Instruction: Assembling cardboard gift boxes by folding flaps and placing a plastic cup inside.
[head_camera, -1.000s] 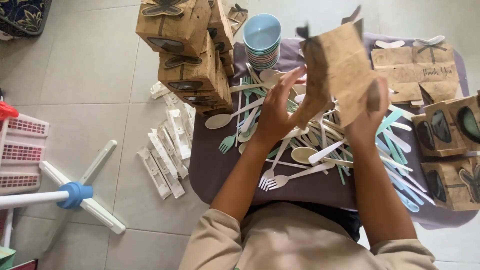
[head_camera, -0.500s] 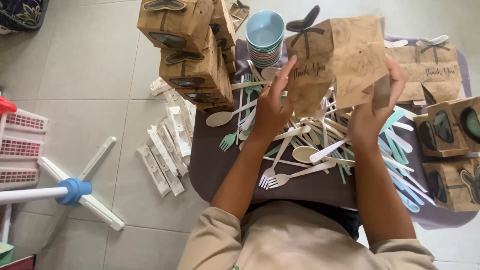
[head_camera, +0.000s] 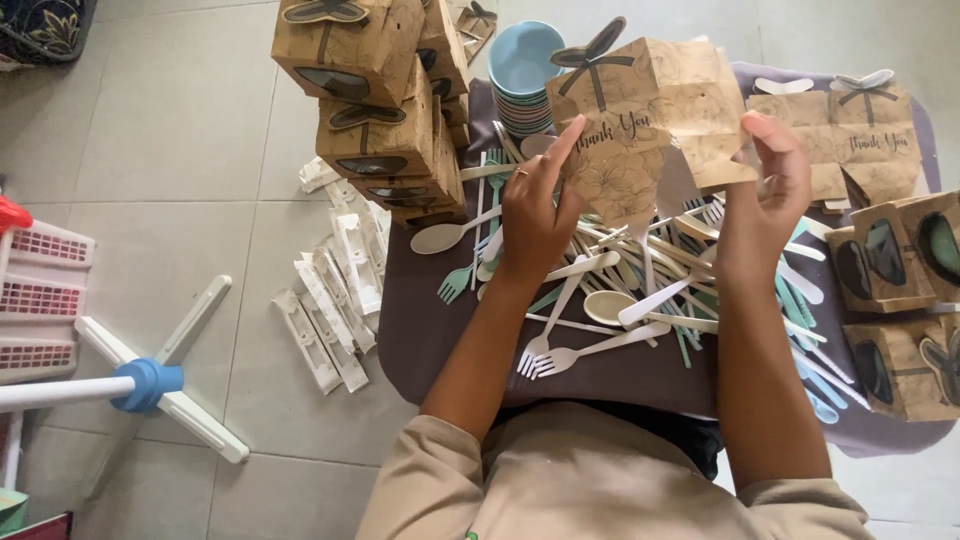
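The dark mat (head_camera: 600, 375) on the tiled floor (head_camera: 150, 150) carries all the working stock; a stack of finished kraft boxes (head_camera: 385, 110) with dark windows and butterfly tabs stands at its far left corner, more finished boxes (head_camera: 900, 300) lie at its right edge, and flat blanks (head_camera: 850, 130) lie at the far right; a stack of pale blue bowls (head_camera: 525, 75) sits just behind the work; a loose heap of cream and teal plastic cutlery (head_camera: 640, 290) covers the middle of the mat; white plastic strips (head_camera: 335, 290) lie on the floor beside its left edge. The kraft paper box (head_camera: 640, 120) in hand is held in the air above the cutlery, partly opened, its printed face toward the camera and its butterfly tab uppermost. The left hand (head_camera: 535, 215) pinches the box's left wall, thumb and forefinger closed on the card; the right hand (head_camera: 775, 185) grips the right-side flap, fingers curled over its edge. To form the box well, in my judgement: keep both grips on the panels near the creases, not on the tab; press each pre-scored fold square before tucking; hold the box clear of the heap so no fork snags a flap; keep the thin card free of crushing pressure.
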